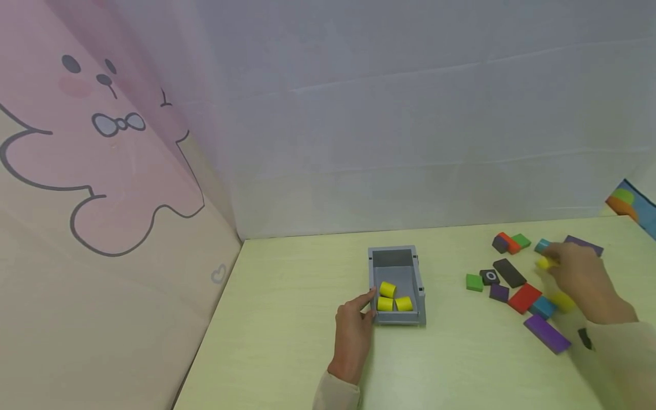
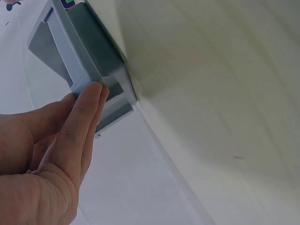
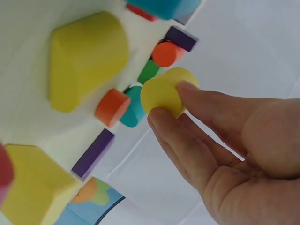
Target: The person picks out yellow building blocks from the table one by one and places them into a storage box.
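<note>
My right hand [image 1: 584, 279] pinches a yellow cylinder [image 3: 161, 97] between thumb and fingers, above the loose blocks at the right of the table. In the right wrist view the cylinder's round end faces the camera. Far to the left, a grey open-topped box [image 1: 392, 250] stands on the table. My left hand [image 1: 352, 336] grips its near left corner, thumb and fingertips on the wall and rim, as the left wrist view shows at the box's edge [image 2: 82, 70]. Inside, toward the near end, lie three yellow cylinders [image 1: 388, 289].
Around my right hand are scattered blocks: a red block [image 1: 525, 298], a purple bar [image 1: 547, 333], a black bar [image 1: 509, 273], a green block [image 1: 474, 282] and a blue block [image 1: 543, 307]. A larger yellow block [image 3: 89, 61] lies among them. A pale curtain [image 1: 410, 142] borders the table's back.
</note>
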The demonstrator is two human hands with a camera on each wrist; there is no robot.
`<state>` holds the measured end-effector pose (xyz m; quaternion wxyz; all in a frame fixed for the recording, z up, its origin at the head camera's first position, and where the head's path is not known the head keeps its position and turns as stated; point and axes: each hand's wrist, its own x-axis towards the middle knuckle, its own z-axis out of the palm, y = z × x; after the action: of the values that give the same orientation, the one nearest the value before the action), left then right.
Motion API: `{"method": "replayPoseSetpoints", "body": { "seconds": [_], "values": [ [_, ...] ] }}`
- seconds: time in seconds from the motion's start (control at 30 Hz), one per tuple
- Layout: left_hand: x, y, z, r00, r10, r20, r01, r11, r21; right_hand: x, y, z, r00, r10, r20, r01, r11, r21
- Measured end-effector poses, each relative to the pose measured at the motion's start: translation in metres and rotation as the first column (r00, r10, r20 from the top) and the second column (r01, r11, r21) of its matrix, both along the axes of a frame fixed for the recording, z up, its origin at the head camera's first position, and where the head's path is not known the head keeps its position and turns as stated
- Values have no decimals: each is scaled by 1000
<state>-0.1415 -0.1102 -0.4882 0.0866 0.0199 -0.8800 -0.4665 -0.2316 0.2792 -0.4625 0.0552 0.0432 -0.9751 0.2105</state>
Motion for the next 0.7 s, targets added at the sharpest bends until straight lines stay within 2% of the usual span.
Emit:
{"method": "replayPoseSetpoints", "body": {
  "seconds": [0.43, 0.7],
  "values": [
    [1, -1, -1, 999, -15, -35, 15, 1000, 8, 4, -19, 16, 997, 48, -65, -52, 997, -54],
    [1, 0, 0, 1000, -9, -29, 9, 1000, 3, 7, -37, 24, 984, 121, -128, -137, 983, -121]
  ]
}}
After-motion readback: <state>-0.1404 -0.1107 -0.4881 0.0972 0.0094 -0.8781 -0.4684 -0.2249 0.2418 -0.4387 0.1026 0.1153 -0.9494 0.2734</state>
